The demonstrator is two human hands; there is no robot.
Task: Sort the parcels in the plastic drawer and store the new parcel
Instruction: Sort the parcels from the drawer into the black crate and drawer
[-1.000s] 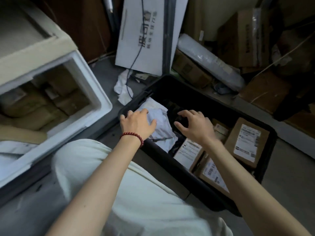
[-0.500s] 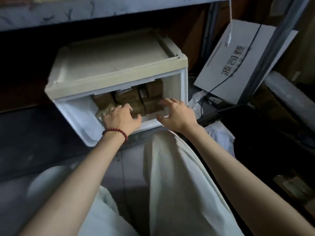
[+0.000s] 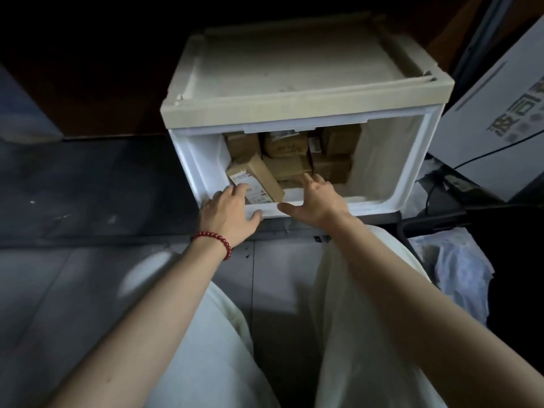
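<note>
1. On the far left the room is very dark; a grey tiled floor [image 3: 73,290] lies there, with pale specks of dirt on the darker strip [image 3: 88,195] behind it.
2. The left hand [image 3: 228,214], with a red bead bracelet [image 3: 214,241] on its wrist, lies on the front rim of the plastic drawer [image 3: 379,178]. Its fingers are spread wide and hold nothing; the fingertips touch a tilted brown parcel [image 3: 259,175].
3. The plastic drawer is white with a beige top [image 3: 294,72]. It stands on the floor in the middle, with its front open to the person.
4. Inside it, at the back, several brown cardboard parcels [image 3: 291,156] are stacked close together. The tilted parcel leans in front of them, on the left side.
5. The right hand [image 3: 318,203] reaches over the front rim, with fingers open and holding nothing. The index finger points at the stacked parcels.
6. The person wears pale trousers [image 3: 338,319].
7. On the right a white carton [image 3: 494,119] with printed characters leans beside the drawer, and a black cable [image 3: 482,157] crosses it.
8. Lower right lies a crumpled pale plastic bag [image 3: 453,278].
</note>
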